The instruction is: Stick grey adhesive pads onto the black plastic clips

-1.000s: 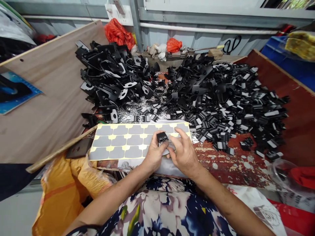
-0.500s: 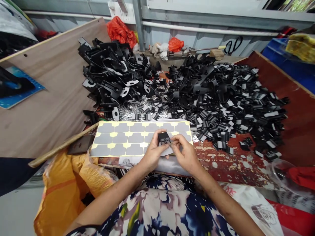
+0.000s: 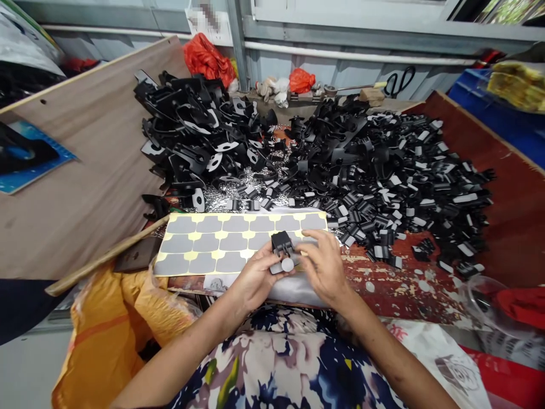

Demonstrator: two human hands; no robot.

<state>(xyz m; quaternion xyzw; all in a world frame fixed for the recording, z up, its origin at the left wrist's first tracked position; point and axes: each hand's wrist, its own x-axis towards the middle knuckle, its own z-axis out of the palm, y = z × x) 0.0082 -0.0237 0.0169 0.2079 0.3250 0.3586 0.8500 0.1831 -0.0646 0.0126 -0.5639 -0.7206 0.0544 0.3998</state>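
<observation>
In the head view my left hand (image 3: 259, 275) is closed around a small black plastic clip part (image 3: 281, 243), its toothed edge facing me. Just below the teeth shows a round light-grey spot (image 3: 288, 264) on a grey-black piece in the same hand; whether both are one object I cannot tell. My right hand (image 3: 326, 267) hovers right beside the part, fingers apart and curved, with nothing visible in them. Under both hands lies a yellow backing sheet (image 3: 219, 233) bearing rows of grey stickers, partly covered by my hands.
Black plastic parts with grey pads (image 3: 378, 187) are heaped at the right, larger black pieces (image 3: 187, 125) at the left. Small shiny metal pieces (image 3: 230, 196) lie between. Wooden boards (image 3: 93, 153) flank the red table (image 3: 383, 289). A wooden stick (image 3: 106, 255) rests left, above a yellow bag (image 3: 106, 335).
My right hand has come away from the part and its fingers have spread. The part in my left hand has tilted, and the round grey spot now shows.
</observation>
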